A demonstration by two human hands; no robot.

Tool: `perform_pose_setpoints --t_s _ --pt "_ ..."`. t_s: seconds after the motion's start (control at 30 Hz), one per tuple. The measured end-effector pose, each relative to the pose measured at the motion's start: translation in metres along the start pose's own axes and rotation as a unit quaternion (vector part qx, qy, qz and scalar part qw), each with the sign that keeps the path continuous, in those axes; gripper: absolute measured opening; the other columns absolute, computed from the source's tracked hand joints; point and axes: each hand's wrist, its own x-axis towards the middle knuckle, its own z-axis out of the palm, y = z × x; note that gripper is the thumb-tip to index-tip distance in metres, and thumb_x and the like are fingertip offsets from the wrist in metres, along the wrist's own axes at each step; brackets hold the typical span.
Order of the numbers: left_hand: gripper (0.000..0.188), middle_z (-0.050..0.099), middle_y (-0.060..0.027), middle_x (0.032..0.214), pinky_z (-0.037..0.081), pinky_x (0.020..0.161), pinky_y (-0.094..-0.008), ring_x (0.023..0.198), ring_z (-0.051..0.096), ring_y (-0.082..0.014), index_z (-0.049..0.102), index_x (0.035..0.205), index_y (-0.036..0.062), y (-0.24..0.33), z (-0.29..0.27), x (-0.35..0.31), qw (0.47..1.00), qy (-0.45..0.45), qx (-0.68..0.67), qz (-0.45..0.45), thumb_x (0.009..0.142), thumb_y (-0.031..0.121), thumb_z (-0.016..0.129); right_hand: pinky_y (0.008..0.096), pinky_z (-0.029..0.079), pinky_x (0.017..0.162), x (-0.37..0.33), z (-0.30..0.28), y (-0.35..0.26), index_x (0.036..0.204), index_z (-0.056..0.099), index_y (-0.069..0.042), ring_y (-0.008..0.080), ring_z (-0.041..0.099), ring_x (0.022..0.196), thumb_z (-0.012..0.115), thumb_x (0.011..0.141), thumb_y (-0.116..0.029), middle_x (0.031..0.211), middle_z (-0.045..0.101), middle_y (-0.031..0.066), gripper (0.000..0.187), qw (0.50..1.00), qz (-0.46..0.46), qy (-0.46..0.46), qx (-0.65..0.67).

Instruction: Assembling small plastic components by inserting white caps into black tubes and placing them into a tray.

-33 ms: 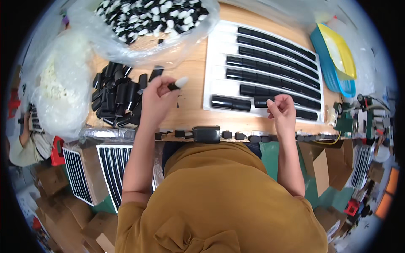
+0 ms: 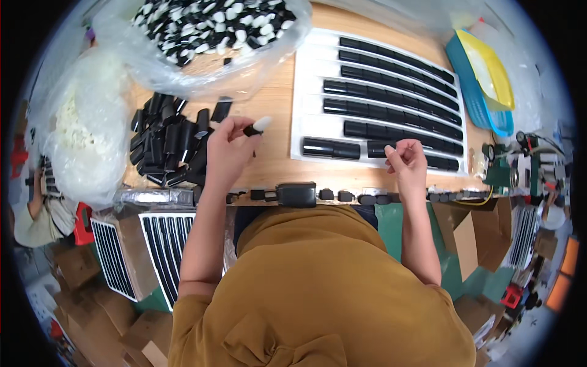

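Between the fingertips of my left hand [image 2: 231,150] is a small white-tipped applicator head [image 2: 262,125] with a black base, raised over the wooden table. My right hand [image 2: 408,160] pinches a short black tube [image 2: 378,149] in the nearest row of a white tray [image 2: 298,104]. Just left of that tube lies a longer black tube [image 2: 331,148]. Rows of black tubes fill much of the tray farther back. Beside my left hand is a heap of loose black caps [image 2: 165,136]. A clear plastic bag [image 2: 257,67] holding many black-and-white applicator heads lies beyond it.
Another plastic bag [image 2: 85,131] with pale pieces sits at the far left. Yellow and blue baskets [image 2: 468,82] stand right of the tray. Small black parts line the table's front edge, around a black box [image 2: 296,194]. Filled trays [image 2: 160,244] and cartons [image 2: 471,238] are below.
My left hand has shifted slightly right and nearer to me relative to the cap heap, still pinching the applicator head. My right hand keeps its hold on the short black tube.
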Motion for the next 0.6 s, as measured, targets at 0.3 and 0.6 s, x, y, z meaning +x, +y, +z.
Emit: perform_pose_setpoints --t_s 0.3,0.6 --pt "0.029 0.067 -0.0055 0.099 0.05 0.077 -0.024 0.089 0.062 -0.011 0.068 0.105 0.0035 -0.045 0.026 -0.01 0.991 0.032 0.118 0.049 0.078 0.0 0.078 0.0259 0.044 0.06 -0.009 0.012 0.021 0.092 0.057 -0.005 0.0119 0.06 0.07 0.075 0.091 -0.015 0.074 0.06 0.0015 0.02 0.994 -0.026 0.066 -0.078" --pt "0.027 0.066 -0.0133 0.105 0.047 0.096 -0.0413 0.114 0.06 -0.0339 0.065 0.091 0.005 -0.032 0.023 -0.004 0.952 -0.002 0.254 0.171 0.071 0.001 0.081 0.0404 0.049 0.08 0.003 -0.048 0.009 0.091 0.071 -0.004 0.0316 0.061 0.091 0.075 0.088 -0.024 0.096 0.063 0.0135 0.021 0.871 -0.171 0.229 -0.399"
